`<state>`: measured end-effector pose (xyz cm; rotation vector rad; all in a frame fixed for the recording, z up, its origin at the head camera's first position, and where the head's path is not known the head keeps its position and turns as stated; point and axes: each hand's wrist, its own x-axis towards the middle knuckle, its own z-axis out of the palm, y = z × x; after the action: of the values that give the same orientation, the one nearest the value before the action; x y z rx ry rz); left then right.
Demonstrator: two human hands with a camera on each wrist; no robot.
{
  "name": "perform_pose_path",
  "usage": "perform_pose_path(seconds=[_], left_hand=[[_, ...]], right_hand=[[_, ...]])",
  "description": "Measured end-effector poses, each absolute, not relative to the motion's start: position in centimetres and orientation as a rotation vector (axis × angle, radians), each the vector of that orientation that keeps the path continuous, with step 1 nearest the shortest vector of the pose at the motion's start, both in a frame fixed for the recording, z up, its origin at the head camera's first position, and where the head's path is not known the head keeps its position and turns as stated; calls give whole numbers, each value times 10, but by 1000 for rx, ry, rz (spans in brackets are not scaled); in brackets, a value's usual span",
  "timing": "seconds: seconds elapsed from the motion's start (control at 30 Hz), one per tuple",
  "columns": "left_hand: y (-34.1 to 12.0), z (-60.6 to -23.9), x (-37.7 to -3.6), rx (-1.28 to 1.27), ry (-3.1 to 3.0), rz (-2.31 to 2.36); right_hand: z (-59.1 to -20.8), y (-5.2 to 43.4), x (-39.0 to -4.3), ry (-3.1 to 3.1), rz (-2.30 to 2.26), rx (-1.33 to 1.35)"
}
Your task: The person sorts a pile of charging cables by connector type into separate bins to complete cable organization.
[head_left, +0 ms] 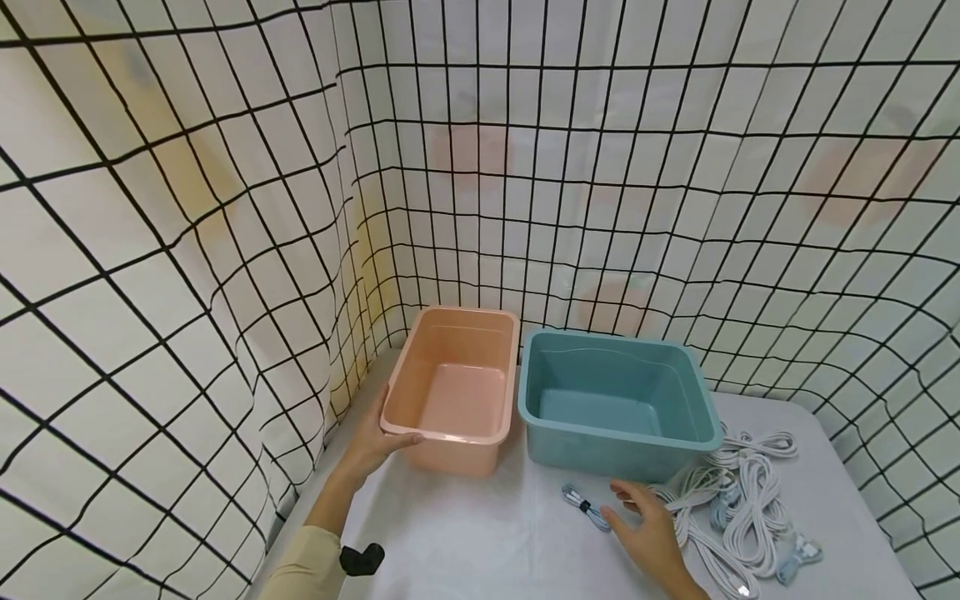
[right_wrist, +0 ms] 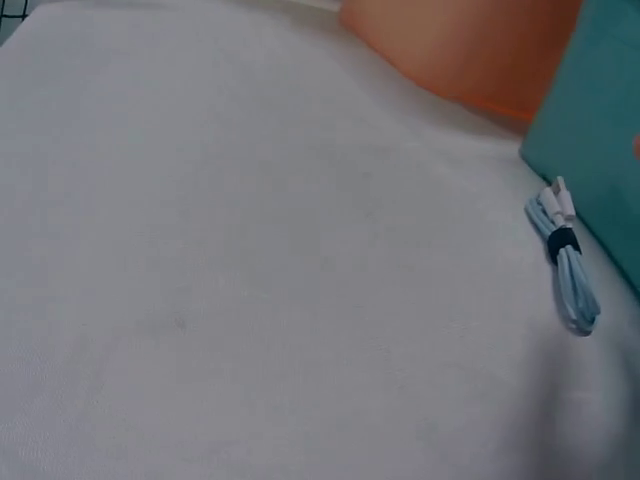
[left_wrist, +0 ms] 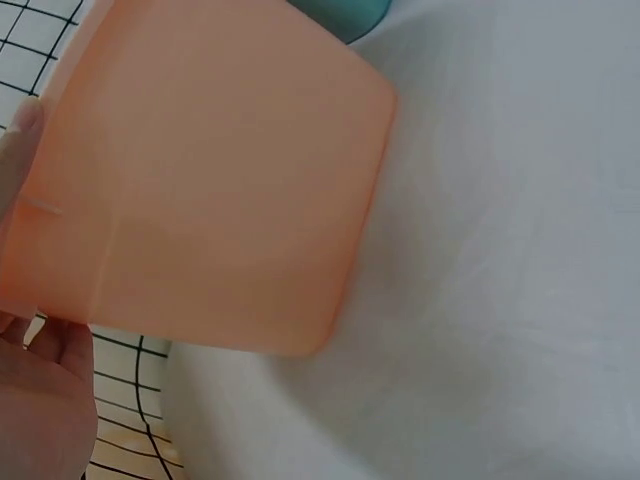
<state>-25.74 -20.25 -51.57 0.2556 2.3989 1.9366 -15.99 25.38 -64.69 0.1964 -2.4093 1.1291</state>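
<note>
At the left, my left hand grips the near left corner of a peach-orange plastic bin, thumb over the rim. The left wrist view has the bin's side wall up close, with fingers at its edge. A small light-blue charging cable, folded and bound by a black strap, lies on the table in front of a teal bin. Just right of that cable is my right hand, holding nothing, its fingers and thumb apart. In the right wrist view the cable shows white plugs.
Several coiled white cables are piled right of the teal bin, with a pale blue connector at their edge. The white table is enclosed by black wire mesh at the back and both sides.
</note>
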Motion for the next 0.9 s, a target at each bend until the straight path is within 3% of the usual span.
perform_pose_path(seconds=[0.27, 0.6, 0.9], left_hand=[[-207, -540, -267, 236, 2388, 1979], [-203, -541, -267, 240, 2424, 1933], [-204, -542, -266, 213, 2425, 1935]], right_hand=[[-672, 249, -161, -2473, 1077, 207], [-688, 251, -154, -2774, 1019, 72], [-693, 245, -155, -2683, 1022, 68]])
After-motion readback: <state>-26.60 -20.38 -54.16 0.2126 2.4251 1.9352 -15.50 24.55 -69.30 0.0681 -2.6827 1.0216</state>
